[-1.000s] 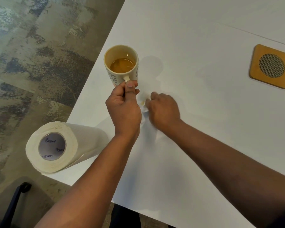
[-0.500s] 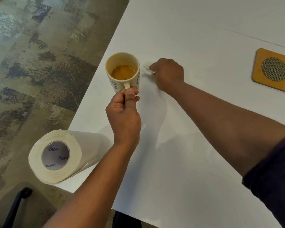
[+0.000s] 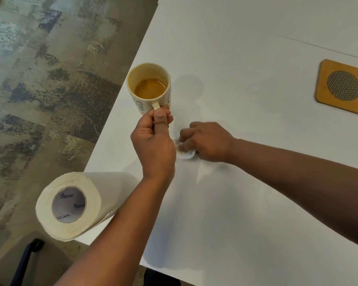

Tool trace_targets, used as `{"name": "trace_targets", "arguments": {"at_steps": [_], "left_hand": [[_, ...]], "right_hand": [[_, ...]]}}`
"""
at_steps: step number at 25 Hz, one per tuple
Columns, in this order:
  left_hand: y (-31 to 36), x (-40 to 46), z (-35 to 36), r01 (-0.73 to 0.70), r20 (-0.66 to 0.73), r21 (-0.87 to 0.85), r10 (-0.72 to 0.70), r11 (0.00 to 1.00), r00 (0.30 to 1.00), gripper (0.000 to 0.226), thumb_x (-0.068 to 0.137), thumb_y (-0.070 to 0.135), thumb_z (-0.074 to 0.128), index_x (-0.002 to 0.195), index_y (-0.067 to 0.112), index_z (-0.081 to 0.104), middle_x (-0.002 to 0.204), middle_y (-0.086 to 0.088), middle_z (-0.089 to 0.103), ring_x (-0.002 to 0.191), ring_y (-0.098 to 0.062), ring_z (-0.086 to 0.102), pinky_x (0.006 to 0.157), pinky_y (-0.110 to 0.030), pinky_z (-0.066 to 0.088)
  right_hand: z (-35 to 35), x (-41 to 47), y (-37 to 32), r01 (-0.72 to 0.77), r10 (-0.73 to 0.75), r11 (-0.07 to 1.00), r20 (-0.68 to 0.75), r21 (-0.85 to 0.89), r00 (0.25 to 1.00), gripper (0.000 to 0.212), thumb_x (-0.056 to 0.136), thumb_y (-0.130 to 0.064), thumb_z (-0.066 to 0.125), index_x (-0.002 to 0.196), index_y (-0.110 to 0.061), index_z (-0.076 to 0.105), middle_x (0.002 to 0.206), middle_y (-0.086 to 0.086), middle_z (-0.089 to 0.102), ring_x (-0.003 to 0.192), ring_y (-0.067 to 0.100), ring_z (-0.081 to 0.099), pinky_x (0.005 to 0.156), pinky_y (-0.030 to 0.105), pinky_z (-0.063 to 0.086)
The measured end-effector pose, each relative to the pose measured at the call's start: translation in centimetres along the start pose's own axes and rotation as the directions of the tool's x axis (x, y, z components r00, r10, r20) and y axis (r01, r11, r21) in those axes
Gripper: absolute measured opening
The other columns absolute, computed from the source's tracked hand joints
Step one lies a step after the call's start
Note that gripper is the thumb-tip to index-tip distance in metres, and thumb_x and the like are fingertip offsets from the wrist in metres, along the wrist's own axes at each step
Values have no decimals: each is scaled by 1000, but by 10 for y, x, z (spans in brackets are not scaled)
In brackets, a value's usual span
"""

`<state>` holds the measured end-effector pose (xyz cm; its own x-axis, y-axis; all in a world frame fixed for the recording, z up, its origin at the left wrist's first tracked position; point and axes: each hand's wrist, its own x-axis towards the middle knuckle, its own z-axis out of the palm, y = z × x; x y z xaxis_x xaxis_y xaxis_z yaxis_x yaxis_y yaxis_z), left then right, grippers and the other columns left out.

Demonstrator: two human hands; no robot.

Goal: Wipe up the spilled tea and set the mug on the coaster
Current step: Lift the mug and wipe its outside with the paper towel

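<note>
The left hand [image 3: 153,145] is gripping the handle of a cream ceramic mug [image 3: 148,89], its fingers curled tightly round the handle and the thumb lying along the top, holding the mug near the left edge of the white bench [image 3: 246,203]; whether the mug's base is touching the bench cannot be told. The mug is holding amber tea [image 3: 151,88], filling roughly its lower half. Just beside it, the right hand [image 3: 207,141] is pressing a small crumpled, tea-stained paper towel wad [image 3: 185,152] against the bench, its fingers curled over it. The wooden coaster [image 3: 342,86], square with a round mesh centre, is lying well apart at the right edge. A paper towel roll [image 3: 70,205] is lying on its side at the bench's near-left corner.
</note>
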<state>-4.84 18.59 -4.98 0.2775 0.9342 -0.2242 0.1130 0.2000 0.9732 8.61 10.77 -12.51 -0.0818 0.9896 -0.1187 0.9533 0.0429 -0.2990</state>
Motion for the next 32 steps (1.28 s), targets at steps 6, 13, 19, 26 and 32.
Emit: {"name": "trace_targets", "arguments": {"at_steps": [6, 13, 19, 26, 32], "left_hand": [[4, -9, 4, 13, 31, 7, -13, 1000, 999, 20, 103, 27, 57, 92, 34, 72, 92, 9, 76, 100, -21, 72, 99, -42, 57], [1, -11, 0, 93, 91, -42, -89, 995, 992, 21, 107, 24, 50, 97, 23, 69, 93, 8, 73, 103, -23, 70, 103, -39, 54], [8, -10, 0, 97, 134, -109, -82, 989, 988, 24, 106, 29, 48, 89, 23, 63, 93, -6, 68, 96, -21, 66, 96, -37, 56], [16, -12, 4, 69, 208, -134, -40, 989, 977, 25, 99, 44, 53, 85, 25, 61, 74, 12, 67, 86, -16, 67, 83, -29, 58], [22, -12, 11, 64, 181, -134, -39, 989, 983, 22, 102, 39, 53, 88, 24, 63, 78, 11, 68, 88, -17, 67, 92, -39, 59]], "right_hand": [[-11, -41, 16, -151, 148, 984, 36, 91, 988, 35, 67, -5, 62, 89, -28, 78, 94, -11, 68, 87, 23, 59, 59, 31, 47], [-24, -43, 33, -291, 909, 22, 102, 956, 403, 19, 77, -1, 72, 90, -15, 71, 80, 4, 68, 70, 21, 63, 65, 42, 54], [-29, -5, 13, -95, 792, -346, 344, 934, 505, 31, 85, 5, 67, 105, -19, 65, 103, 6, 71, 95, 26, 69, 79, 45, 62], [-43, 18, 11, -68, 698, -387, 340, 920, 630, 51, 88, 11, 54, 126, -21, 68, 118, 10, 71, 109, 31, 64, 92, 48, 58], [-45, 19, 5, -13, 632, -323, 226, 946, 741, 54, 94, 16, 41, 134, -14, 62, 124, 10, 68, 113, 32, 64, 83, 41, 60]]}}
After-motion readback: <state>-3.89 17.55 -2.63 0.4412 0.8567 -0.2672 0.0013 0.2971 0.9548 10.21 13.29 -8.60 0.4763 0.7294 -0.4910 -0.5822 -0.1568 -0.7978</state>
